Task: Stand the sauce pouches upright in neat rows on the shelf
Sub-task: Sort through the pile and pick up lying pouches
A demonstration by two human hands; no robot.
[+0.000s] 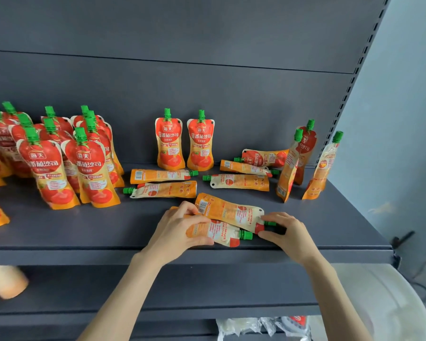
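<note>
Two orange tomato-sauce pouches with green caps lie flat and overlapping near the front of the dark grey shelf [84,230]. My left hand [180,230] grips the lower pouch [217,232] around its bottom half. My right hand [284,232] pinches the cap end of the upper pouch [231,211]. Several pouches stand upright in rows at the left [59,156]. Two stand side by side at the back middle [185,141]. Several more lie flat behind my hands [162,183], [239,182].
Three pouches stand askew at the right end of the shelf [303,158], close to the slotted upright post [354,77]. A lower shelf [158,291] runs beneath, with plastic-wrapped goods [261,327] below it and a white rounded object [379,303] at the lower right.
</note>
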